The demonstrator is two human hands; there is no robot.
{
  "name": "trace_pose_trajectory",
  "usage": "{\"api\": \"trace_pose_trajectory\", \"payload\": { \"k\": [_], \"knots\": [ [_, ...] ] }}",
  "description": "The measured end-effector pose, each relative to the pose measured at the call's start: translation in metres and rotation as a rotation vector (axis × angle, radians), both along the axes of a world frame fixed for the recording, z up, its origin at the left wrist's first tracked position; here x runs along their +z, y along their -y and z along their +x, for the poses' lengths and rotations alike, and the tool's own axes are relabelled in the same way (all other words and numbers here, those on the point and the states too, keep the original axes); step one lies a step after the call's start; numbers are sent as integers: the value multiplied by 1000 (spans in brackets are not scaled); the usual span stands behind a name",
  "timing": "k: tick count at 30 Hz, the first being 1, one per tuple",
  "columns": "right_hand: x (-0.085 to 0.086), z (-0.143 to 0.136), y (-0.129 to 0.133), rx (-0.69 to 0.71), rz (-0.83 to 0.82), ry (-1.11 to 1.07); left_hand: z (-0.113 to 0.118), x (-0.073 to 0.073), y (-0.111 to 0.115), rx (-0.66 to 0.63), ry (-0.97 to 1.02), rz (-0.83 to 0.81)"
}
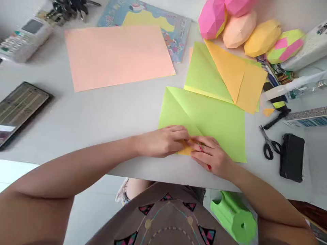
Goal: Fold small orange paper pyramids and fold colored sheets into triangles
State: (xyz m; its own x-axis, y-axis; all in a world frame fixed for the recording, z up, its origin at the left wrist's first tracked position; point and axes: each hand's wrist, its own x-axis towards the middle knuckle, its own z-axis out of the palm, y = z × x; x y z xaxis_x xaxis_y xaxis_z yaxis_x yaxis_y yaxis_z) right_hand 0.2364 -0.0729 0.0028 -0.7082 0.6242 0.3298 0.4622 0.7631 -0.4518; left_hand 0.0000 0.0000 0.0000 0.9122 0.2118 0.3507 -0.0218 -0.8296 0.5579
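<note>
Between both hands lies a small piece of orange paper (185,149), partly covered by fingers. My left hand (170,141) has its fingers closed on the paper's left side. From the right, my right hand (213,154) grips the same piece, fingers bent and pressed together; a ring and a bit of red show at it. Beneath the fingertips is a creased light green paper sheet (217,119) near the table's front edge. Just beyond it are another folded green sheet (204,71) and a folded orange sheet (237,75).
A pink paper sheet (120,56) overlaps a picture book (178,34) at the back. Faceted paper shapes (238,29) sit at back right. Scissors (270,144) and a black phone-like object (292,157) lie on the right; a tablet-like device (21,110) and a telephone (25,37) are left.
</note>
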Motion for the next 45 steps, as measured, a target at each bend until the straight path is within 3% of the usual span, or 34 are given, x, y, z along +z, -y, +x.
{"api": "trace_pose_trajectory", "payload": {
  "k": [8, 14, 24, 33, 45],
  "knots": [
    [4, 10, -6, 44, -38, -12, -1, 3, 0, -48, -46, 6],
    [8, 20, -11, 117, -105, -49, -2, 2, 0, -39, -79, 119],
    [8, 25, -15, 102, -103, -74, -6, 2, 2, -63, -140, 185],
    [5, 27, -14, 99, -149, -85, -5, 4, 2, -115, -51, 92],
    [5, 27, -13, 112, -130, -86, -6, 3, 3, -109, -95, 43]
  ]
}}
